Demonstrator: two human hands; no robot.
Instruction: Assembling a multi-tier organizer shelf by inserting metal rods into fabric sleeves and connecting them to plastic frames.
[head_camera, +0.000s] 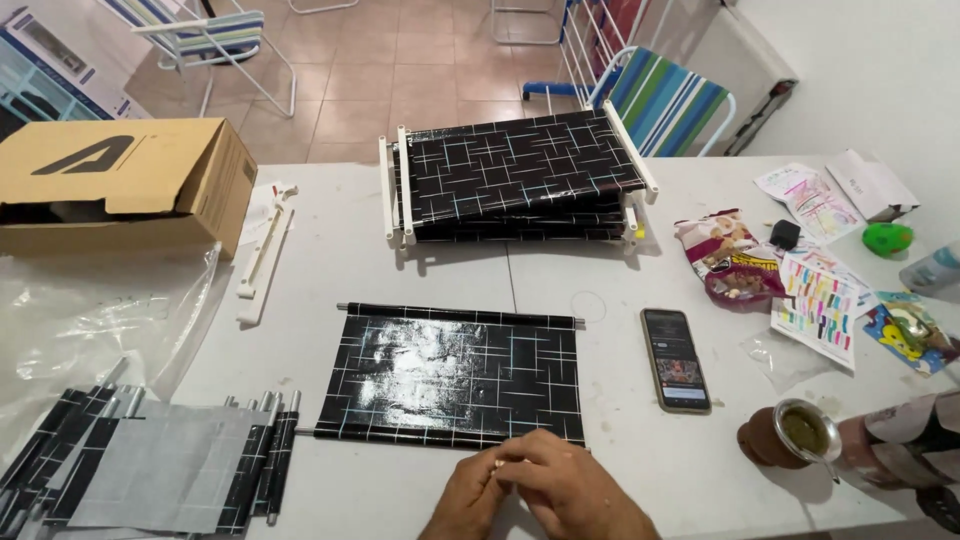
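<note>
On the white table (330, 250), a box (120, 180) sits at the far-left edge, rods (150, 460) lie at the near-left corner, the black panel (455, 375) lies mid-table, both hands, left (470, 495) and right (570, 490), pinch something small, unidentifiable, at its near edge, and a phone (676, 360) lies right.

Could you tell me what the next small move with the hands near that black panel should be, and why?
Probably slide the small pale piece between the fingertips of both hands onto the right end of the panel's near rod; the hands sit right there, and that end looks bare.
</note>
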